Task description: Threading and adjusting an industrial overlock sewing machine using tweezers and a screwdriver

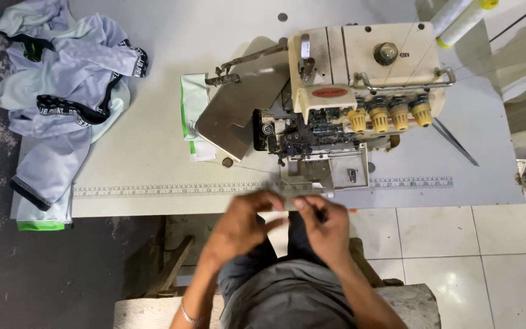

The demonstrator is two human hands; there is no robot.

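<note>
Off at the far left a heap of pale grey garments with black printed bands and a strip of green hem spills over the edge of the white tabletop and hangs toward the dark floor. Moving in, a folded white and green piece of cloth lies just beside the metal side plate of the cream overlock sewing machine, which stands near the middle of the tabletop with four yellow tension knobs in a row along its front. A printed ruler strip runs along the near edge of the tabletop, passing under the machine's front plate. Just below that edge, over the person's lap, the left hand and the right hand meet, fingertips almost touching. The left fingers are bent inward and drawn together, and the right fingers are curled and seem to pinch something small and dark; it is blurred, so I cannot tell what it is or whether thread runs between the hands. A thin bracelet sits on the left wrist. Farther right, a pale thread cone with a yellow end leans at the top corner, and white floor tiles show beyond the tabletop.
</note>
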